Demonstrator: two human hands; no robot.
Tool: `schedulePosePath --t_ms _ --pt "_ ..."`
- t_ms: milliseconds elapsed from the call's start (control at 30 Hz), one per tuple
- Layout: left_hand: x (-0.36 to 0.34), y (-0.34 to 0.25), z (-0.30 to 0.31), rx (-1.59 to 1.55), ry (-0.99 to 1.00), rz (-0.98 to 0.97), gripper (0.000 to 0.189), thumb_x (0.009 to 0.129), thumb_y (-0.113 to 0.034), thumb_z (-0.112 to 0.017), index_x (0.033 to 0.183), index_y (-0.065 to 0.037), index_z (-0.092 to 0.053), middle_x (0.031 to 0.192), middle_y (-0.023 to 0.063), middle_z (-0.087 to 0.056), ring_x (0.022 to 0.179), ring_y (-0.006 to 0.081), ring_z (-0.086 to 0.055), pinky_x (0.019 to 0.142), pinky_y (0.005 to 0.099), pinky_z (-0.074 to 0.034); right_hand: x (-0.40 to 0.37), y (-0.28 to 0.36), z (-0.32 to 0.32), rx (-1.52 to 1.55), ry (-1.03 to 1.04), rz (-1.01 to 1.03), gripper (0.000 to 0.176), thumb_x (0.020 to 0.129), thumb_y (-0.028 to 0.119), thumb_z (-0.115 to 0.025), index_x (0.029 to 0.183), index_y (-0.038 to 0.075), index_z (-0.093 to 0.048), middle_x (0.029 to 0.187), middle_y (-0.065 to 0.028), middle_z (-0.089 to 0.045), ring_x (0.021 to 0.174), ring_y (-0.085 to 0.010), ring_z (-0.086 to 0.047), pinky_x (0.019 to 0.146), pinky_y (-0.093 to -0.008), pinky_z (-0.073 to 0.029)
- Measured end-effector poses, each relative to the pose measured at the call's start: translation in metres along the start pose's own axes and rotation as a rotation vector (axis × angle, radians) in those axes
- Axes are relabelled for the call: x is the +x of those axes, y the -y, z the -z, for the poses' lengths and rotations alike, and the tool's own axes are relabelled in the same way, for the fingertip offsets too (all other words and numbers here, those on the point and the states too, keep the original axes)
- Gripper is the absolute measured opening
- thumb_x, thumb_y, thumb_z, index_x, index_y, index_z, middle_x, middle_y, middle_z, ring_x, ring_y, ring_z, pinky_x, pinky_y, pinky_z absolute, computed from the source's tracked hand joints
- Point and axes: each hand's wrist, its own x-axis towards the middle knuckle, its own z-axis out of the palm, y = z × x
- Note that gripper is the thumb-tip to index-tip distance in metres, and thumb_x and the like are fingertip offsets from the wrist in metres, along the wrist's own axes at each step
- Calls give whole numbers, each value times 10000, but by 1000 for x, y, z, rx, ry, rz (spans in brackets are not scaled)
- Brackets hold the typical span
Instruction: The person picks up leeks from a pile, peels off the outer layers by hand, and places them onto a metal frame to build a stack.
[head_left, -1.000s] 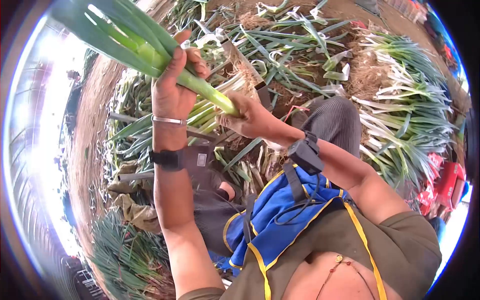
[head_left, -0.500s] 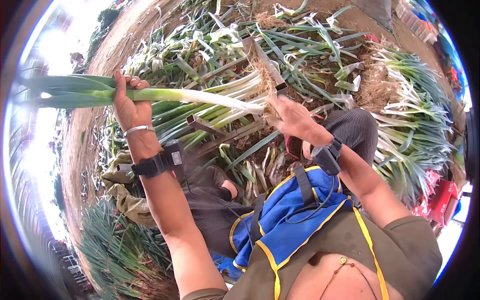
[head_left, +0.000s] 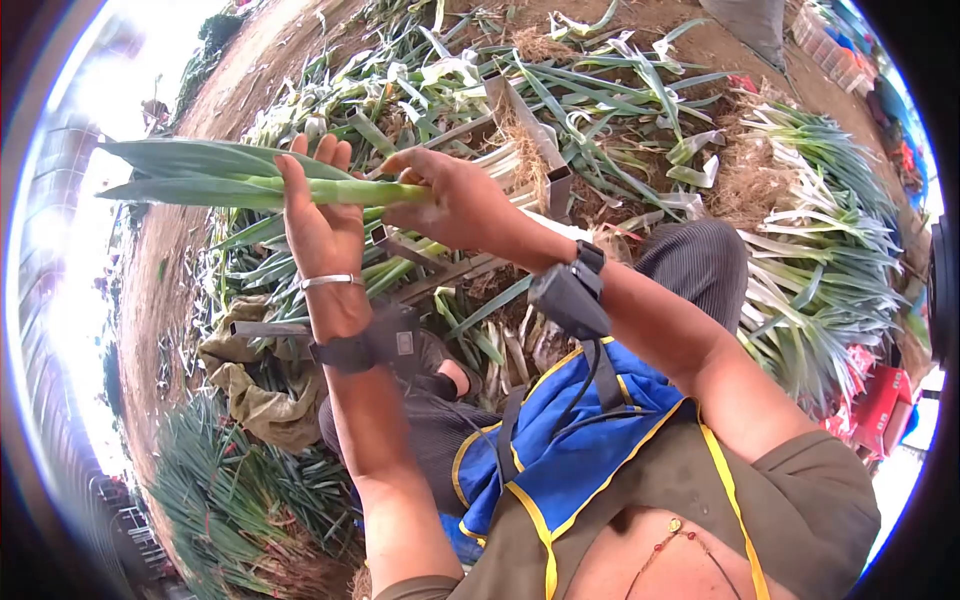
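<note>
A large leek (head_left: 220, 190) lies crosswise in front of me, green leaves to the left. My left hand (head_left: 325, 215) has it loosely between the thumb and raised, fairly straight fingers. Closed around the stalk just to the right is my right hand (head_left: 450, 200). Part of the white stem (head_left: 560, 228) shows beyond my right wrist; its root end is hidden or hard to make out. Below both hands, several leeks (head_left: 380, 275) rest across a square-tube metal rack (head_left: 530, 125), with a tuft of roots hanging at its right bar.
Loose leaves and trimmings (head_left: 600, 95) cover the ground ahead. A row of pale-stemmed leeks (head_left: 800, 240) lies at right, another green pile (head_left: 230, 490) at lower left. Beside my left arm are a crumpled cloth sack (head_left: 265, 400) and metal tube. A red box (head_left: 885, 405) stands far right.
My right hand has moved left from the leek's root end to the stalk near my left hand. The left hand has shifted slightly right and its fingers have straightened.
</note>
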Motion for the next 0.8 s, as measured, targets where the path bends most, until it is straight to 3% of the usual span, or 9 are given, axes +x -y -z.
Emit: schedulePosePath --t_ms 67,100,133,200,333,433,500,600,800 --pt "-7 3 0 69 187 41 603 955 -410 -498 1401 -40 -332 1281 149 -499 1140 242 -511 902 402 -440 6 4 1 212 50 -94 435 823 230 -691 1180 30 -545 1015 -133 -651 898 -240 -642 774 -322 -499" --pt "-12 6 -4 114 209 34 600 977 -403 -440 1424 -30 -294 1337 171 -458 1187 255 -484 998 421 -399 9 10 4 480 90 -164 431 837 222 -681 1186 8 -547 1017 -113 -652 894 -201 -630 781 -297 -493" --pt "-15 8 -6 114 210 35 600 977 -403 -440 1424 -30 -294 1337 171 -458 1187 255 -484 998 421 -399 10 15 8 750 130 -233 428 852 213 -671 1193 -14 -548 1019 -94 -654 890 -162 -618 789 -272 -488" --pt "-21 9 -12 132 418 71 566 995 -367 -398 1420 -9 -290 1349 182 -448 1215 261 -468 1061 419 -351 13 16 12 772 157 -213 390 858 166 -664 1181 -22 -551 1006 -60 -639 882 -125 -588 800 -259 -481" --pt "-28 15 -25 48 390 94 546 997 -325 -401 1407 20 -296 1343 197 -460 1239 273 -454 1068 420 -343 9 17 9 833 236 -163 369 833 76 -672 1169 -11 -545 1029 -64 -623 942 -118 -571 877 -271 -446" --pt "-28 21 -25 23 395 153 497 964 -303 -489 1311 47 -422 1243 174 -544 1146 257 -530 1016 393 -396 1 19 12 875 203 -11 528 848 34 -643 1314 -2 -398 1195 -77 -558 1114 -150 -523 989 -318 -404" --pt "-29 26 -24 -4 385 220 446 934 -268 -566 1238 54 -501 1164 155 -599 1037 227 -597 920 355 -477 -8 19 17 894 200 -48 541 843 33 -648 1318 -1 -393 1194 -75 -553 1117 -147 -517 996 -314 -396" --pt "-33 37 -21 78 384 242 507 964 -342 -484 1262 69 -473 1237 172 -558 1140 263 -550 1030 389 -398 -17 13 17 866 160 -102 576 829 27 -661 1329 1 -376 1185 -69 -546 1112 -136 -505 997 -299 -384" --pt "-48 50 -17 39 323 313 444 959 -278 -510 1236 69 -498 1198 189 -585 1081 263 -589 956 380 -468 -31 11 17 763 105 -169 471 832 -5 -649 1248 2 -428 1076 -43 -558 1019 -113 -528 928 -278 -425"
